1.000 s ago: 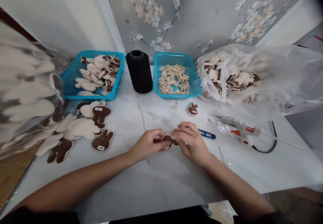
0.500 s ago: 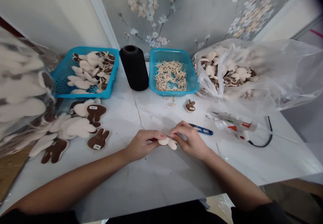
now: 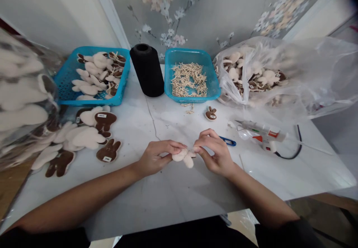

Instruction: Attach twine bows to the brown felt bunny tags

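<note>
Between my hands, above the near part of the white table, is a small cream plush rabbit piece [image 3: 184, 157] with two rounded ears pointing down. My left hand [image 3: 158, 156] pinches its left side between thumb and fingers. My right hand [image 3: 214, 153] is closed at its upper right edge, thumb against fingertips; whether a thread or other small thing sits in that pinch I cannot make out. Blue thread snips [image 3: 228, 141] lie just behind my right hand, partly hidden by it. A small brown rabbit piece [image 3: 210, 113] with a white label lies farther back.
Brown-and-cream rabbit pieces [image 3: 108, 151] lie at left, before a blue basket [image 3: 91, 102] of more. A black thread cone [image 3: 147, 71] and a blue tray [image 3: 192, 99] of short cream strips stand behind. At right are a glue gun [image 3: 263, 132] and a plastic bag [image 3: 302, 80] of rabbits.
The plush piece has turned and shifted slightly left, showing more of its ears. My right hand has moved a little right, covering more of the snips. The whole view has shifted slightly.
</note>
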The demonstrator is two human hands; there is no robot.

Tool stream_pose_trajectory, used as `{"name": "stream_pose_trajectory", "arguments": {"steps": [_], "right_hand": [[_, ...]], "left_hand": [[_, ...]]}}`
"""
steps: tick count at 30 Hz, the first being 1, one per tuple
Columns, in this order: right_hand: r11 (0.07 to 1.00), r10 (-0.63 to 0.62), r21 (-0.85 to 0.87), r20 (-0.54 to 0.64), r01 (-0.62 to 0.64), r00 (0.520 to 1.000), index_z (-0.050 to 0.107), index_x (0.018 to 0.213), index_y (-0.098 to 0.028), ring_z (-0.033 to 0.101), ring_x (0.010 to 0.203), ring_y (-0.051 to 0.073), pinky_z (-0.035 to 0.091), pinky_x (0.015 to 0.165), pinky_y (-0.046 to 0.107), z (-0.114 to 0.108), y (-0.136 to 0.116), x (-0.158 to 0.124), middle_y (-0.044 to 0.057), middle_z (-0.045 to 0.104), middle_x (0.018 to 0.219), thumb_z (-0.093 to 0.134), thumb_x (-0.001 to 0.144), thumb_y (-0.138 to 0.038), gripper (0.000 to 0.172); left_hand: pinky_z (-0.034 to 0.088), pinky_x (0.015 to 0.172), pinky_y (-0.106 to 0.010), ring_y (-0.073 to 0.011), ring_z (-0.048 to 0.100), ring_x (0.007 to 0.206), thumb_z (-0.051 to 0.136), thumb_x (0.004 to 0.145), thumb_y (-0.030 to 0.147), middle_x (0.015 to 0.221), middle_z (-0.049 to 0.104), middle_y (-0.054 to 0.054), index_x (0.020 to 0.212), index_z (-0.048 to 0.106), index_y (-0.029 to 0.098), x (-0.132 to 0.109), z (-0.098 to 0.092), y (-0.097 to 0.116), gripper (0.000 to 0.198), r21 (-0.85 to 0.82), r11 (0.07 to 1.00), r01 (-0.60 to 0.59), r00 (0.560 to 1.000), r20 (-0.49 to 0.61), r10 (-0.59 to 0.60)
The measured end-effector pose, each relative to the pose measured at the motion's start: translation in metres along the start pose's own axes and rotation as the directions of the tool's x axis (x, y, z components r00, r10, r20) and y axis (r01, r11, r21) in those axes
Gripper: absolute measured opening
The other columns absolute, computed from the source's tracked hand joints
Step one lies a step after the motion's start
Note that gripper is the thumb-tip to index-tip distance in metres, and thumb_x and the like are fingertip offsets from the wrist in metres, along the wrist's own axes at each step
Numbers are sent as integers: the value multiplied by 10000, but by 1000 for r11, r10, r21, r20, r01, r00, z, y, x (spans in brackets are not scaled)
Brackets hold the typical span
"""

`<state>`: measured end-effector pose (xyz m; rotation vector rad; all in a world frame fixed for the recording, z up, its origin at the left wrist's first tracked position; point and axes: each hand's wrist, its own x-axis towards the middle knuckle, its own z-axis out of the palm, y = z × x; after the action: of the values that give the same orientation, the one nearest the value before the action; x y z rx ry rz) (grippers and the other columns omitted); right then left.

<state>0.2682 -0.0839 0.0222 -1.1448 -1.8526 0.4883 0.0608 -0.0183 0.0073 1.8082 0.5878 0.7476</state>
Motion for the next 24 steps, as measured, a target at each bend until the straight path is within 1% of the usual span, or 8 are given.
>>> {"name": "stream_pose_trajectory", "arguments": {"steps": [5,11,13,15,17,19,22,24], "right_hand": [[1000,30,-7,4,-30,1000,577,807,-213,512,739,183,445,725,360,1,3,1,27,615,684,498,857,-181,99],[996,74,42,-14,-73,997,568,786,-210,490,733,176,450,680,325,-1,2,3,28,592,681,503,858,-181,101],[993,105,65,-26,-103,994,563,779,-203,504,733,170,451,680,314,-1,2,3,30,580,690,510,860,-199,96],[978,184,99,-17,-181,983,556,778,-196,526,717,155,453,682,299,-3,2,3,27,571,705,500,877,-246,124],[951,276,134,48,-280,960,557,808,-193,546,699,135,455,685,280,-5,2,4,20,578,727,477,898,-305,164],[934,300,150,156,-323,941,571,882,-192,564,720,126,457,704,265,-7,2,5,17,603,768,486,896,-355,185],[954,225,130,283,-269,933,575,1014,-193,574,782,135,462,740,261,-7,2,6,25,629,865,622,798,-423,319],[969,192,94,296,-229,936,555,1084,-194,567,777,135,471,733,260,-5,3,5,32,628,908,696,721,-448,465]], "left_hand": [[575,720,-316,-195,688,850,611,801,377,932,722,-86,731,672,200,0,-1,3,200,39,999,-24,1000,-3,24],[585,699,-297,-190,689,863,582,828,292,964,716,-74,736,673,218,-3,-1,5,149,45,989,-142,990,20,142],[589,702,-301,-191,689,864,590,821,305,967,716,-74,732,670,218,-4,0,5,148,56,991,-121,993,20,120],[590,714,-305,-189,688,868,601,810,317,972,715,-69,726,668,222,-5,0,4,144,83,992,-91,996,0,92],[591,728,-302,-182,686,876,608,803,286,986,713,-61,733,671,224,-6,-1,2,112,119,988,-100,994,-35,105],[590,748,-288,-170,684,886,607,796,220,1005,709,-54,754,677,223,-6,-2,0,82,170,977,-132,988,-59,144],[578,807,-266,-157,673,928,587,786,129,1042,699,-48,812,690,211,-7,-3,-5,135,271,945,-185,979,-31,200],[561,848,-254,-151,659,967,566,787,88,1077,686,-43,864,692,207,-7,-3,-8,190,345,910,-231,969,-4,247]]}}
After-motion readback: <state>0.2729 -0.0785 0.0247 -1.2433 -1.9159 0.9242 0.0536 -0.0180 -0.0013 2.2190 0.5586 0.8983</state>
